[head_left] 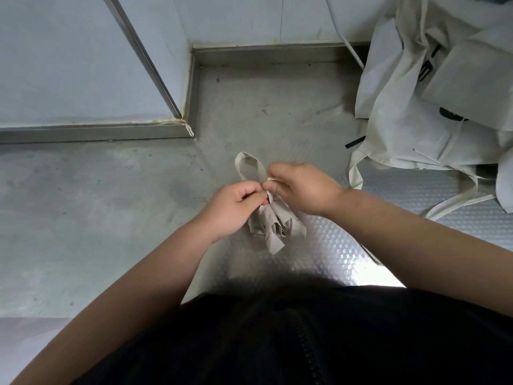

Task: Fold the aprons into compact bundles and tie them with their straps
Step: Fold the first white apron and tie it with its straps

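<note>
Your two hands meet at the middle of the frame, just above the grey metal surface (111,218). Your left hand (236,209) has its fingers curled, and its grip pinches the beige strap (258,164) between thumb and fingertips. Your right hand (302,187) is touching it from the other side, its grip closed on the same strap at the same spot. Up and left of your knuckles the strap stands out as an open loop. Below your hands hangs a small bunch of beige cloth (274,226), crumpled, its lower end resting on the surface.

The pile of aprons (433,107) lies unfolded at the upper right of the frame, well apart from your hands. A loose strap (455,201) trails from it across the embossed part of the surface. Your black garment (305,343) fills the bottom of the frame.
</note>
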Motion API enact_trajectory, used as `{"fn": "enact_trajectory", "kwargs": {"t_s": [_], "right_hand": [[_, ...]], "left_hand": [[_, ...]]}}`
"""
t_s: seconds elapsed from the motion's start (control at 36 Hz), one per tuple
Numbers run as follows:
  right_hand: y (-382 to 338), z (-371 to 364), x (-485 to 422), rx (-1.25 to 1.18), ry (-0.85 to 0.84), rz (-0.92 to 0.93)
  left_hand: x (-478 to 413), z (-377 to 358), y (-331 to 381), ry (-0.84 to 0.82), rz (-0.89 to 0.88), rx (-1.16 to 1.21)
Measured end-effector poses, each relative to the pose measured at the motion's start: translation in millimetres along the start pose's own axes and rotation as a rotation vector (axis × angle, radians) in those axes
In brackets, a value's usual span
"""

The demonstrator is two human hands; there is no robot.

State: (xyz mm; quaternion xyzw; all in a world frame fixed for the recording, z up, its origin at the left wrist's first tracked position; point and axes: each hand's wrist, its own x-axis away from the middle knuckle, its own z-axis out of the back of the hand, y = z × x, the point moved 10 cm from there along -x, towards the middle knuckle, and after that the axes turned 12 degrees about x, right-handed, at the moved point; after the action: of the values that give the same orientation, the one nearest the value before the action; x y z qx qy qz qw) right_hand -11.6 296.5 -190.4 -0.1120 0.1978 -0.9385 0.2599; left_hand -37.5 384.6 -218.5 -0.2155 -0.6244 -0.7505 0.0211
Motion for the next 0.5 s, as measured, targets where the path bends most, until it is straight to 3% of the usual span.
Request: {"fn": "enact_trajectory", "kwargs": {"t_s": [0.08,0.17,0.25,0.31,0.36,0.42,0.5], "right_hand": [[14,-5,-1,-0.143,-0.039,-0.137],[31,-2,5,-0.272,0.028,-0.323],[15,41,20,0.169,0.476,-0.256],[-4,51,30,0.261,0.612,-0.118],[-11,41,30,0.247,0.545,-0.004],[-12,22,24,0.148,0.358,0.057],[-7,10,18,0.008,0.197,0.000]], "left_hand": [[2,-3,2,-0.040,-0.030,-0.051],[1,0,-1,0.000,-0.035,0.013],[-2,2,-1,0.044,-0.029,0.079],[-3,1,0,0.056,-0.025,0.107],[-4,0,0,0.055,-0.031,0.098],[-5,1,-1,0.053,-0.037,0.084],[-5,0,-2,0.028,-0.031,0.059]]}}
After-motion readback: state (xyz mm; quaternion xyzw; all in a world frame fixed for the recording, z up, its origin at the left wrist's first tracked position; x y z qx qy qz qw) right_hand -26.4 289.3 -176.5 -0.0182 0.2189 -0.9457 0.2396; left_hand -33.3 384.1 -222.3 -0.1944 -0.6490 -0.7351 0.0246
